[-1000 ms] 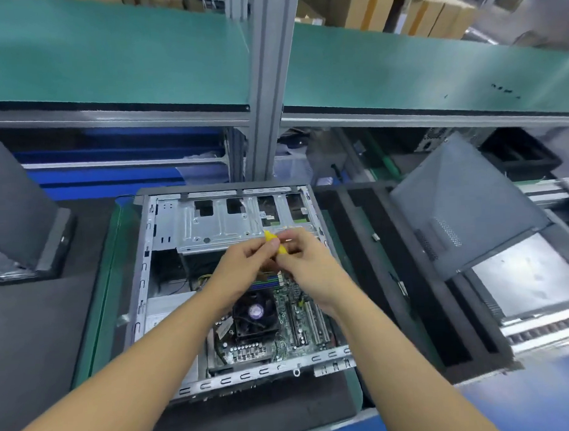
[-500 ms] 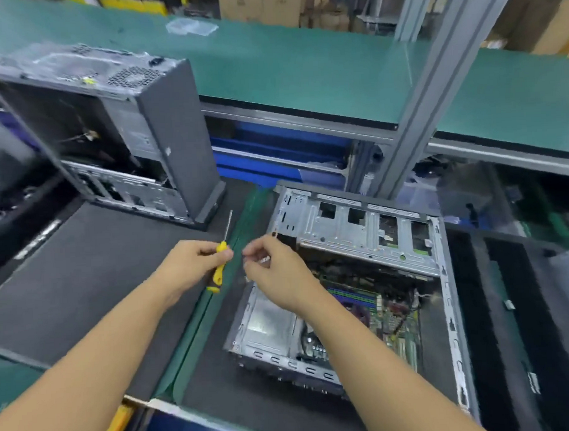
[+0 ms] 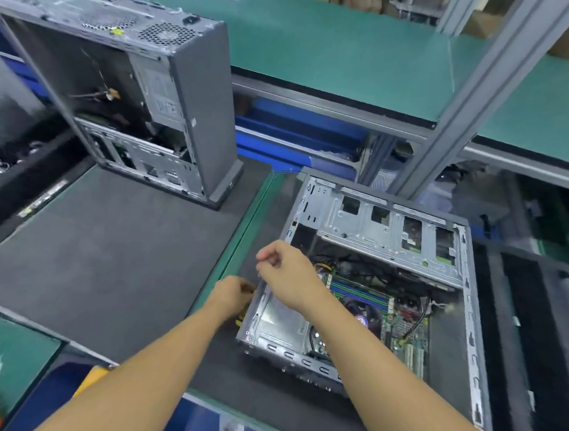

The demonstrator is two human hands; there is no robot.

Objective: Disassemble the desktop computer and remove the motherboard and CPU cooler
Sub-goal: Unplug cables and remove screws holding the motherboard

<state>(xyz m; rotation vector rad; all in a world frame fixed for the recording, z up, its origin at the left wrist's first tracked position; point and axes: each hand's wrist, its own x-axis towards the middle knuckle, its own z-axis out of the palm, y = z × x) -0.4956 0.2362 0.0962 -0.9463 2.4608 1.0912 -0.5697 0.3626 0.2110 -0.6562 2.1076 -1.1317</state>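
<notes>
An open desktop case (image 3: 325,213) lies flat on the mat, right of centre. Inside it is the green motherboard (image 3: 408,327), with the CPU cooler (image 3: 359,313) partly hidden behind my right forearm. My left hand (image 3: 229,297) grips a yellow-handled screwdriver (image 3: 239,321) just outside the case's left wall; only bits of the handle show. My right hand (image 3: 285,274) hovers over that same wall with its fingers curled and fingertips drawn together. Nothing can be seen between them.
A second grey tower case (image 3: 186,89) stands upright at the back left on a dark foam mat (image 3: 109,255). A green shelf (image 3: 334,50) and a slanted aluminium post (image 3: 474,102) rise behind. Black foam trays (image 3: 529,335) lie to the right.
My view has swung left and down. The left hand has dropped with the screwdriver to the case's left wall. The right hand has stayed beside it, fingers still curled.
</notes>
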